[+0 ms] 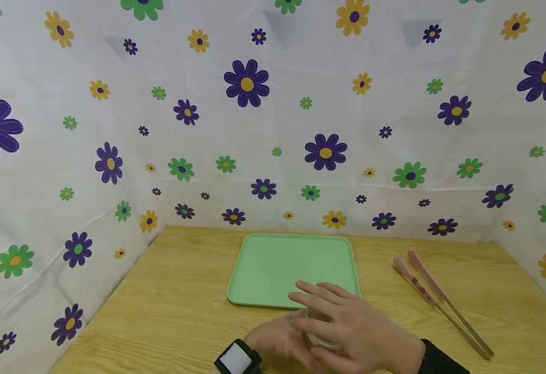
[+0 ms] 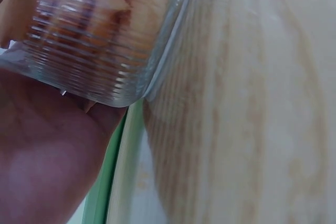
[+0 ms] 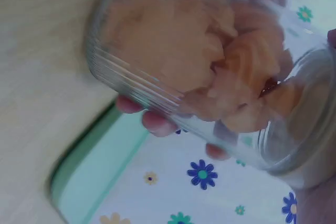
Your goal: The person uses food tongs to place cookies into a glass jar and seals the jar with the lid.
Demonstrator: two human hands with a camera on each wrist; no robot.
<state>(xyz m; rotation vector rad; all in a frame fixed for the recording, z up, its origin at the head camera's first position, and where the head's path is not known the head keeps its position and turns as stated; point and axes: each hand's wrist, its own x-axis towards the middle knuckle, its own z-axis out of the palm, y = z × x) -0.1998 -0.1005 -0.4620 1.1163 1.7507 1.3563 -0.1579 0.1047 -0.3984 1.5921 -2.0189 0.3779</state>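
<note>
A clear ribbed glass jar (image 3: 173, 51) holds several orange-brown pieces (image 3: 252, 61), some with a twisted, ridged look. My left hand (image 1: 280, 335) grips the jar round its side, its fingertips (image 3: 160, 124) showing along the glass in the right wrist view. Over the jar's top lies my right hand (image 1: 354, 327), its fingers spread and bent about the pale lid (image 3: 315, 169). The jar leans in the right wrist view. Most of it is hidden behind the hands in the head view.
Behind the hands a light green tray (image 1: 296, 265) lies on the wooden table (image 1: 161, 311). Tongs with pink tips (image 1: 441, 301) rest at the right. A white flowered cloth (image 1: 273, 130) stands around the back and sides.
</note>
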